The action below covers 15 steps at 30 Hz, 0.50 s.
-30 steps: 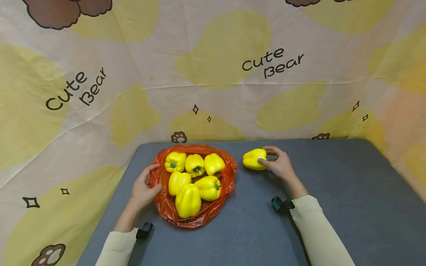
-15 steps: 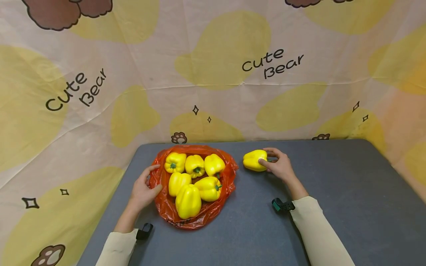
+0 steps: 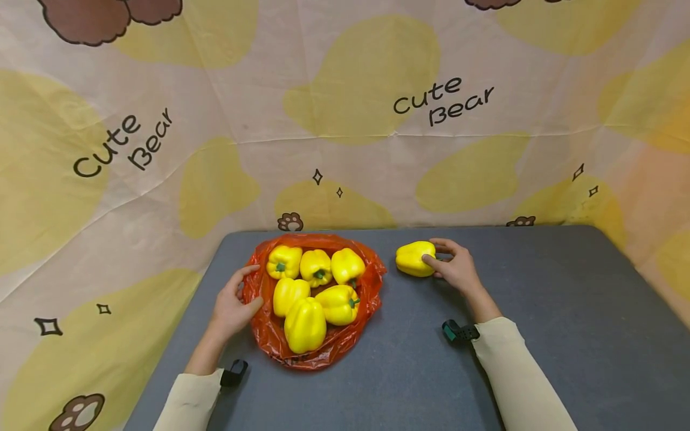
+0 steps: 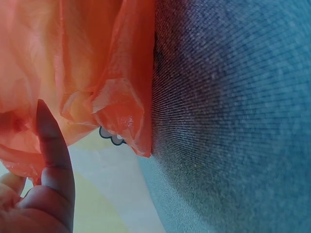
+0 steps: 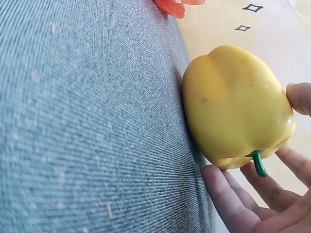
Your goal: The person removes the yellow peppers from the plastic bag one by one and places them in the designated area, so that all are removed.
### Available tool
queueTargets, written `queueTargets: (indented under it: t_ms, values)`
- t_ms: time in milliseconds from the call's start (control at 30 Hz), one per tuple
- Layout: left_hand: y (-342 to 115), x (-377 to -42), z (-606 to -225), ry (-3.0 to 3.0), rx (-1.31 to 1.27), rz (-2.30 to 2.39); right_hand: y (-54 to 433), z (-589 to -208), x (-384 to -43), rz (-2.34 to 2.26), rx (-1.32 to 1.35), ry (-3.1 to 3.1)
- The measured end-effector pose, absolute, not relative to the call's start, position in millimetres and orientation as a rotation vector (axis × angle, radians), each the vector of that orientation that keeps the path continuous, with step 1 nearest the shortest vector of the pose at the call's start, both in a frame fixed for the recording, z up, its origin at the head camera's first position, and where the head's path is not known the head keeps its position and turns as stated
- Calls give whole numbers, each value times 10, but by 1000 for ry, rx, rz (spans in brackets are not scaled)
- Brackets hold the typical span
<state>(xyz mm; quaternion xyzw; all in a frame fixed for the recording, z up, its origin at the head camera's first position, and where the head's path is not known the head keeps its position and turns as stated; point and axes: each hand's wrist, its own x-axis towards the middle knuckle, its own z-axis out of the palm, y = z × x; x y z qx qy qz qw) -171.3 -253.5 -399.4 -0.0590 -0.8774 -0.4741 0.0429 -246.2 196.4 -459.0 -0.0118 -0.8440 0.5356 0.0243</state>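
Observation:
A red plastic bag (image 3: 372, 311) lies spread in a wide bowl shape, with several yellow bell peppers (image 3: 305, 326) inside it. At its left side my left hand (image 3: 232, 308) rests against the plastic, thumb and fingers spread apart. One finger (image 4: 57, 160) extends straight up along the bag wall in the left wrist view. To the right of the bag, my right hand (image 3: 455, 269) holds another yellow bell pepper (image 3: 414, 259) between thumb and fingers. The pepper (image 5: 233, 104) is on its side at the tabletop, its green stem turned towards my palm.
A grey table (image 3: 539, 335) extends under everything and reaches back to a hanging cloth (image 3: 345, 120) printed with yellow patches and words. Black bands (image 3: 458, 332) sit on both wrists. A strip of grey surface separates the bag from the pepper on the right.
My right hand and the pepper in it have shifted very slightly to the right. The left hand, the bag and the peppers inside look the same.

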Motion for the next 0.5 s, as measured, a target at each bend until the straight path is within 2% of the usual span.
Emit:
queueTargets:
  t_ms: [167, 500]
  values:
    - [-2547, -1734, -4030, -2687, -173, -1430, 1967, -4578, -2459, 1648, -29, -2609]
    - [-2724, -1912, -4368, -2679, -177, -1419, 1978, -4543, -2443, 1540, -3, -2654]
